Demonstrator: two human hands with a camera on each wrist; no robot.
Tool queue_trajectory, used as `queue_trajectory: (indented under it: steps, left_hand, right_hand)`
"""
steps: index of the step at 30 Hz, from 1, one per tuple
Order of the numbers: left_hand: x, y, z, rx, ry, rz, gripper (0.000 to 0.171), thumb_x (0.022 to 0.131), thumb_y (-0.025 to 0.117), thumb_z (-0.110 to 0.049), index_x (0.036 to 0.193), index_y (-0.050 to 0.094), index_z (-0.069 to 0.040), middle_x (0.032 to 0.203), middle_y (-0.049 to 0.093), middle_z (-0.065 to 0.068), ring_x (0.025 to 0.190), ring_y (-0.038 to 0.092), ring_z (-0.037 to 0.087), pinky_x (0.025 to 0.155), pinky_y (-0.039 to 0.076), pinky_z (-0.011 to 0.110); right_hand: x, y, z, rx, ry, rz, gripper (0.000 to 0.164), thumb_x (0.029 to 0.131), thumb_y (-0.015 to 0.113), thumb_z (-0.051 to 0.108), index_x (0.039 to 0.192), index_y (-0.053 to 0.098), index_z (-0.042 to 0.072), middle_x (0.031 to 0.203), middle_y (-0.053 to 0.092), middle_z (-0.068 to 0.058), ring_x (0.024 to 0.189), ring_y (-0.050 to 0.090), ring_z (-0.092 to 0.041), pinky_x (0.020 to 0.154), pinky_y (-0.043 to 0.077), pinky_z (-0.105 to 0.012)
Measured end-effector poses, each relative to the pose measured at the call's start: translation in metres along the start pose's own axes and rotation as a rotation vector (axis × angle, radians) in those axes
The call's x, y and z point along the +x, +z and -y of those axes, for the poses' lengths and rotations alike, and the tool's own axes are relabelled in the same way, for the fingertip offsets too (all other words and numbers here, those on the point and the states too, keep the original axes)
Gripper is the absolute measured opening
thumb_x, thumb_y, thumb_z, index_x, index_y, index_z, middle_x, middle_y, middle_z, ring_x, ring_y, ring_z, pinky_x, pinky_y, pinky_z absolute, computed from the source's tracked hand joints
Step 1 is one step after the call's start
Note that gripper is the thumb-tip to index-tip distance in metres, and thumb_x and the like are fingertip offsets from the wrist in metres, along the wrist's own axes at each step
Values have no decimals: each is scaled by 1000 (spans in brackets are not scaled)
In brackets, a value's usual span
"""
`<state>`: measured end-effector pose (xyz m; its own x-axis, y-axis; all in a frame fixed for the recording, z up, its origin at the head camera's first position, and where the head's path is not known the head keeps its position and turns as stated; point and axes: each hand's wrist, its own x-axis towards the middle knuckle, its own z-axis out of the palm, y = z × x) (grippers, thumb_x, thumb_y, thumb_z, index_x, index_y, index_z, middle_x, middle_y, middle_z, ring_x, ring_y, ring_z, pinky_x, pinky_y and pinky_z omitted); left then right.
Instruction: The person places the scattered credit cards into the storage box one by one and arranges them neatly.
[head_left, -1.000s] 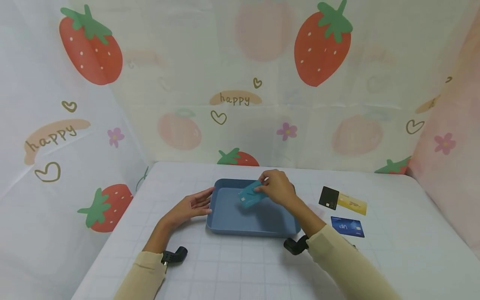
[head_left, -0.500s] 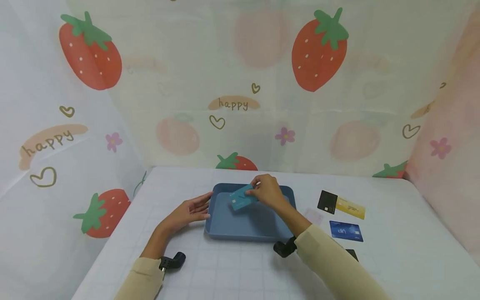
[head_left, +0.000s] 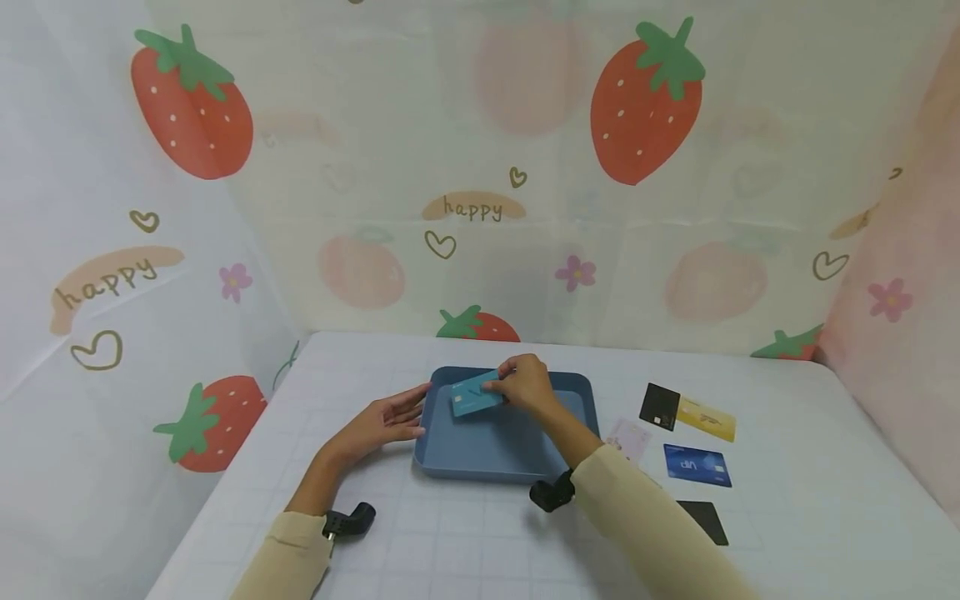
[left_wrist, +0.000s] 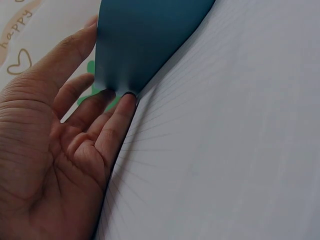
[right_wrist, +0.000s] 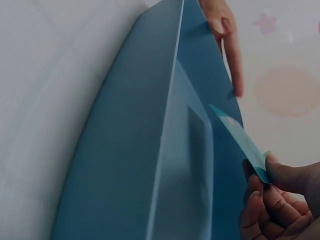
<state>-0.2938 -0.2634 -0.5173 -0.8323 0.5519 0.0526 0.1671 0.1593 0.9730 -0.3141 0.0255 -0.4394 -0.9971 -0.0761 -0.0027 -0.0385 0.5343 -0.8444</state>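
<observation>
My right hand (head_left: 528, 385) pinches a teal bank card (head_left: 472, 396) by its right end, thumb on top. The card hangs tilted over the back left part of a shallow blue tray (head_left: 480, 462), and a shadow falls on the tray floor. In the right wrist view the card (right_wrist: 242, 140) is seen nearly edge-on, close to the tray's far wall. My left hand (head_left: 378, 429) touches the tray's left side, fingers spread and fairly straight. The left wrist view has its fingertips against the outer tray wall (left_wrist: 140, 40).
To the right of the tray lie a black card (head_left: 660, 407) meeting a yellow card (head_left: 707, 417), a blue VIP card (head_left: 697, 465), and a pale pink card (head_left: 628, 439). A dark card (head_left: 703, 521) is partly hidden by my right sleeve. A strawberry-print curtain (head_left: 360, 167) stands behind the table.
My right hand has carried the teal card leftward over the tray. More of the pale pink card and the dark card shows beside my right arm. My left hand stays at the tray's side.
</observation>
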Motion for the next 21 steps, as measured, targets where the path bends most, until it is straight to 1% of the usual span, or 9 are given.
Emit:
queue_trajectory:
  steps: [4, 7, 10, 14, 21]
  left_hand:
    - [-1, 0, 0, -9, 14, 9, 80, 94, 75, -12, 160, 30, -8, 166, 27, 12, 149, 32, 31, 111, 40, 23]
    - [-1, -1, 1, -1, 6, 6, 80, 94, 74, -12, 160, 30, -8, 165, 28, 10, 149, 33, 29, 111, 40, 23]
    - [0, -1, 2, 3, -8, 3, 80, 94, 75, -14, 160, 31, -11, 165, 29, 7, 149, 34, 26, 111, 40, 23]
    - [0, -1, 1, -4, -14, 0, 79, 94, 74, -12, 160, 31, -12, 165, 29, 7, 149, 34, 25, 111, 40, 23]
    - [-1, 1, -2, 4, -17, -5, 80, 94, 74, -11, 161, 30, -10, 165, 29, 7, 149, 33, 25, 112, 39, 23]
  right_hand:
    - [1, 4, -1, 27, 41, -7, 21, 83, 85, 12, 87, 70, -2, 83, 69, -13, 55, 66, -19, 51, 57, -26]
    - [2, 7, -2, 56, 69, 1, 22, 84, 85, 13, 88, 70, -2, 82, 70, -12, 57, 69, -21, 52, 57, -26]
    - [3, 8, -4, 90, 88, 15, 23, 85, 85, 14, 90, 70, -2, 82, 71, -12, 57, 70, -20, 54, 58, -28]
    - [5, 12, -7, 124, 127, 33, 22, 86, 84, 16, 90, 70, -1, 83, 73, -13, 56, 69, -17, 56, 59, -29]
    - [6, 16, -8, 177, 189, 54, 22, 87, 83, 16, 90, 69, -1, 91, 73, -16, 55, 68, -14, 58, 60, -31]
